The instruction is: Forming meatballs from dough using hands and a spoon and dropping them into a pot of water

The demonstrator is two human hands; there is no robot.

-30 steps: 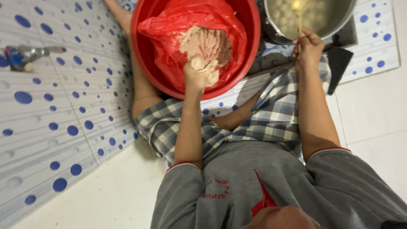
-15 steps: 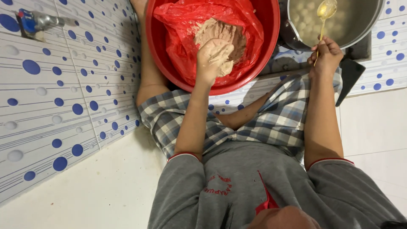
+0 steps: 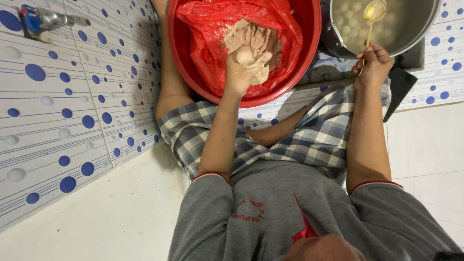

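A red plastic basin [image 3: 188,72] lined with a red plastic bag [image 3: 208,43] holds a mound of pale brownish paste [image 3: 253,36]. My left hand [image 3: 244,67] is closed over the basin, squeezing paste so that a small round ball shows on top of the fist. My right hand [image 3: 372,63] grips a golden spoon [image 3: 373,14] whose bowl reaches over a metal pot [image 3: 425,34] of cloudy water with several pale balls floating in it.
I sit on the floor in checked shorts and a grey shirt. A white wall with blue dots [image 3: 63,106] stands to my left, with a tap [image 3: 41,20] on it. The pot rests on a dark stove [image 3: 403,77].
The view has shifted so basin and pot sit further right. My left hand has squeezed up a ball of paste, and my right hand has lifted the spoon over the pot.
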